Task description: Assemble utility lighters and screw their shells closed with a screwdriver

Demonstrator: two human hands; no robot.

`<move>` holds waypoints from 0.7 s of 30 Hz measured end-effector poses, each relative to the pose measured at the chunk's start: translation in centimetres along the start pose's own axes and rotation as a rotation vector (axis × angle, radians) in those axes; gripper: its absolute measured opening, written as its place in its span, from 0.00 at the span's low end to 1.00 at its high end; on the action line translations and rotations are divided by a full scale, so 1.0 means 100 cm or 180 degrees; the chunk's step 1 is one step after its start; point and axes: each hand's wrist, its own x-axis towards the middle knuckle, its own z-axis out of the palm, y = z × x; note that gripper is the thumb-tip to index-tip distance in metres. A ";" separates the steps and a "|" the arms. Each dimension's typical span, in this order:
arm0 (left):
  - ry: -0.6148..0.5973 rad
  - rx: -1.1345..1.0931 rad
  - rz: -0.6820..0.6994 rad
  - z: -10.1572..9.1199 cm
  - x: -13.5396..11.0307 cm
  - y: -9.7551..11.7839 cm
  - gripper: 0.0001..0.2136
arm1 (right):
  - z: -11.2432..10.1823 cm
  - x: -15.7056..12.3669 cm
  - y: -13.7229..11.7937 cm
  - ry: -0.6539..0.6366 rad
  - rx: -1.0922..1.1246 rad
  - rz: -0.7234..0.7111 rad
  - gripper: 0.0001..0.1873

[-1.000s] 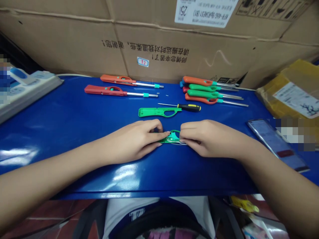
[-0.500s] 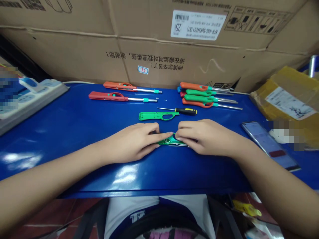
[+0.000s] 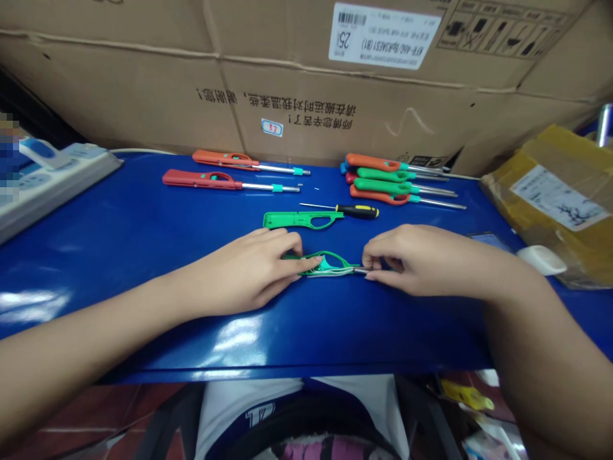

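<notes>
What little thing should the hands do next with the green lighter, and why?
Probably press the metal tube down into the open green lighter shell: the right hand pinches the tube at the shell's end, the left hand pins the shell to the blue table, and white wires lie loose along it. The green cover waits just beyond.

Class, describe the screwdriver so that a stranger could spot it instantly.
Look at the blue table in front of the cardboard boxes. Near its middle, the screwdriver lies beside an open green lighter shell. Only it has a black-and-yellow handle.
</notes>
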 end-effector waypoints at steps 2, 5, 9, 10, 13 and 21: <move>0.0031 -0.0085 0.0000 0.000 0.000 -0.001 0.20 | 0.001 0.000 0.003 0.0165 -0.0059 -0.0122 0.06; 0.0063 -0.0147 0.0007 0.000 0.000 -0.002 0.20 | 0.003 0.001 0.004 0.0226 -0.0205 -0.0303 0.09; 0.0021 -0.0106 0.0054 0.001 0.000 -0.002 0.20 | 0.005 0.003 -0.002 0.0198 -0.0562 -0.0270 0.11; 0.0009 -0.0110 0.0049 0.001 0.000 -0.002 0.20 | 0.005 0.003 -0.004 0.0175 -0.0683 -0.0258 0.11; -0.0004 -0.0129 0.0019 0.001 0.000 -0.002 0.20 | 0.007 0.004 -0.014 0.0053 -0.1063 -0.0251 0.12; -0.0001 -0.0082 0.0062 0.000 0.001 -0.002 0.20 | 0.012 0.003 -0.027 -0.0116 -0.1452 -0.0342 0.12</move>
